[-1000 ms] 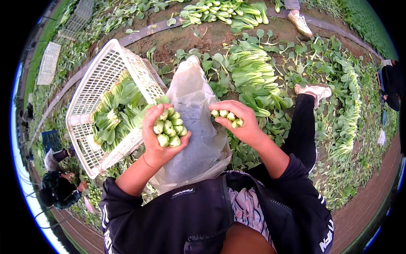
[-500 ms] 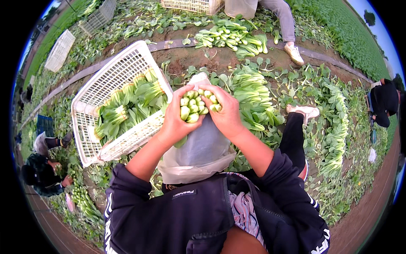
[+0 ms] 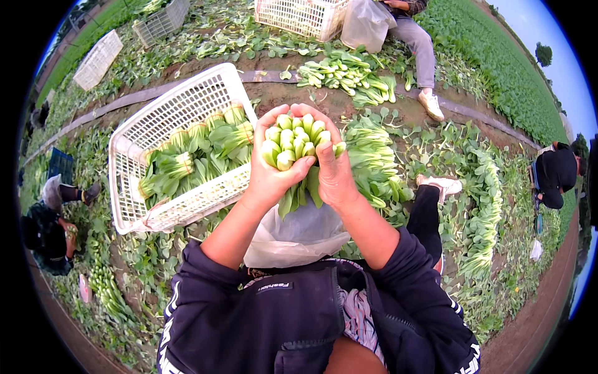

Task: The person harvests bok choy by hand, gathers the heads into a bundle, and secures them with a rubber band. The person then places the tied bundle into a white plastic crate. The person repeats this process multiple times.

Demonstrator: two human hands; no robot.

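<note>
Between my two hands is a bunch of bok choy (image 3: 296,138), its pale green stem ends facing up and its leaves hanging below. My left hand (image 3: 268,168) wraps the bunch from the left, thumb across the front. Around its right side curves my right hand (image 3: 333,165), with its thumb pressed at the stem ends. Beneath the bunch, a translucent plastic sheet (image 3: 293,234) covers my lap. Left of my hands stands a white plastic crate (image 3: 180,96) holding several tied bok choy bundles (image 3: 180,163).
Loose bok choy (image 3: 374,159) lies in a pile right of my hands, with a long row (image 3: 483,212) farther right. Across a dark strip (image 3: 268,76) sits a co-worker (image 3: 420,50) by another pile (image 3: 346,78) and crate (image 3: 299,17). Other people (image 3: 53,227) work left and right.
Both hands have risen slightly and closed together around the bok choy, merging the stems into one bunch. The view has shifted a little, bringing more of the far co-worker into sight.
</note>
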